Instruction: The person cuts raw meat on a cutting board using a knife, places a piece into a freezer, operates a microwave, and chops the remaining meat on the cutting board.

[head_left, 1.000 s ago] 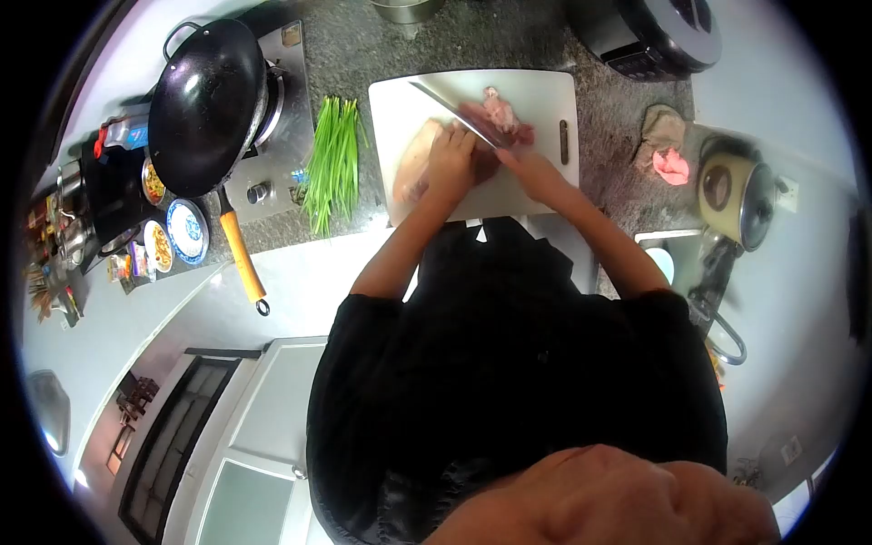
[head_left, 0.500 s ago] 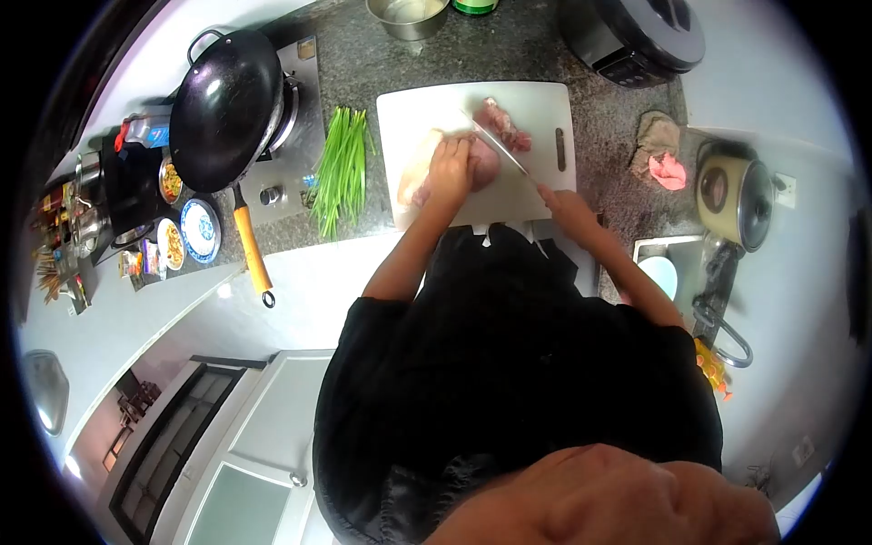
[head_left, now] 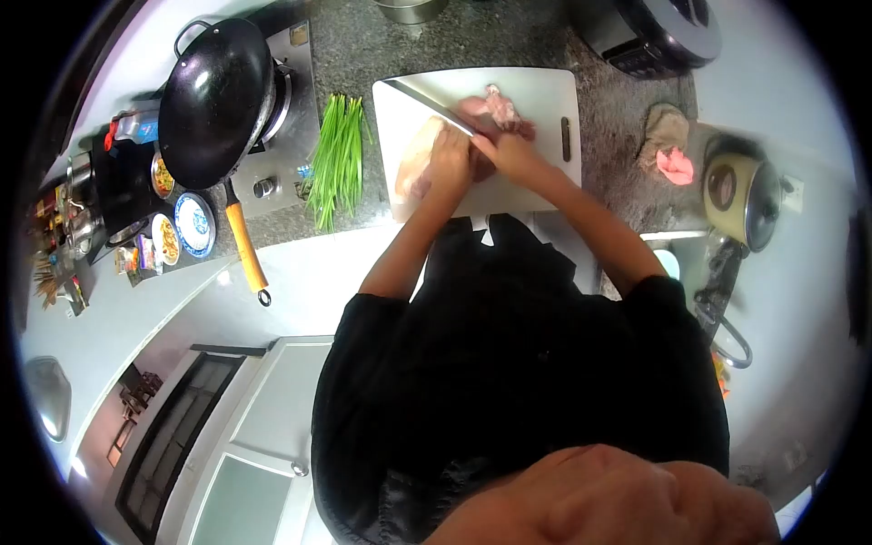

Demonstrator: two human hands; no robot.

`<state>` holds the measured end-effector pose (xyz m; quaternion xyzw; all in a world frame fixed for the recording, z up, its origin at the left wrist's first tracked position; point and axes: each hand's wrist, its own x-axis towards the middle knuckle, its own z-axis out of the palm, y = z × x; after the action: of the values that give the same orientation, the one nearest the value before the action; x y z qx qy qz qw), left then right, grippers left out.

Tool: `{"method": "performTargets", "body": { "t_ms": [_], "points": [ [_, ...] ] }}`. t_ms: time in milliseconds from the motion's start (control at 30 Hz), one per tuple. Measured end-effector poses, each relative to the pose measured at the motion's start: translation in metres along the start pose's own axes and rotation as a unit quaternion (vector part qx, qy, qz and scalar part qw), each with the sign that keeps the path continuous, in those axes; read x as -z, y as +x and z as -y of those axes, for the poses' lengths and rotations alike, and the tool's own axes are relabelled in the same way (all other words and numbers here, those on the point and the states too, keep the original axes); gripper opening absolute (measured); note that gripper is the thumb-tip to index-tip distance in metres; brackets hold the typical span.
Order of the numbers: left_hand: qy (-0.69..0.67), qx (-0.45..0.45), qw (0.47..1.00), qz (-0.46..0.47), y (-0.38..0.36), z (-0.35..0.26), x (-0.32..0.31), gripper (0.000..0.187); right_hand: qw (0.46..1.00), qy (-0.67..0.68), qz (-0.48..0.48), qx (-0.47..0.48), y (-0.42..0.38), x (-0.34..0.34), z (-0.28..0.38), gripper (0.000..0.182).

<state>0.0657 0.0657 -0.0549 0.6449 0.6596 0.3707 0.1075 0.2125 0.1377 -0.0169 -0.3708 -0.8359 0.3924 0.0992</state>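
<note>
Granite counter, white cutting board point(head_left: 545, 91) with raw meat point(head_left: 420, 156), left hand point(head_left: 450, 156) pressing meat, right hand point(head_left: 510, 154) gripping knife point(head_left: 427, 102)

The person wears a black short-sleeved top point(head_left: 518, 363) that fills the middle of the view, loose and creased over the front. The sleeves end above the elbows, leaving both forearms bare. The left hand point(head_left: 450, 159) and right hand point(head_left: 509, 154) are bare, with no gloves, rings or watch visible. A small pale patch shows at the neckline.
</note>
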Motion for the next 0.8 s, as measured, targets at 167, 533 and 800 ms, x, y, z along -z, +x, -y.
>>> {"method": "performTargets", "body": {
  "t_ms": [167, 533, 800],
  "points": [
    [0.025, 0.01, 1.0, -0.007, 0.0, 0.0, 0.002, 0.038, 0.927, 0.036, 0.201, -0.315, -0.009, 0.041, 0.024, 0.072],
    [0.044, 0.053, 0.998, -0.012, -0.001, -0.014, 0.008, 0.032, 0.979, -0.009, 0.117, -0.165, -0.064, 0.036, -0.005, 0.071],
    [0.038, 0.074, 0.997, -0.005, 0.001, -0.005, 0.005, 0.031, 0.954, 0.08, 0.111, -0.266, -0.084, 0.062, 0.006, 0.077]
  ]
}}
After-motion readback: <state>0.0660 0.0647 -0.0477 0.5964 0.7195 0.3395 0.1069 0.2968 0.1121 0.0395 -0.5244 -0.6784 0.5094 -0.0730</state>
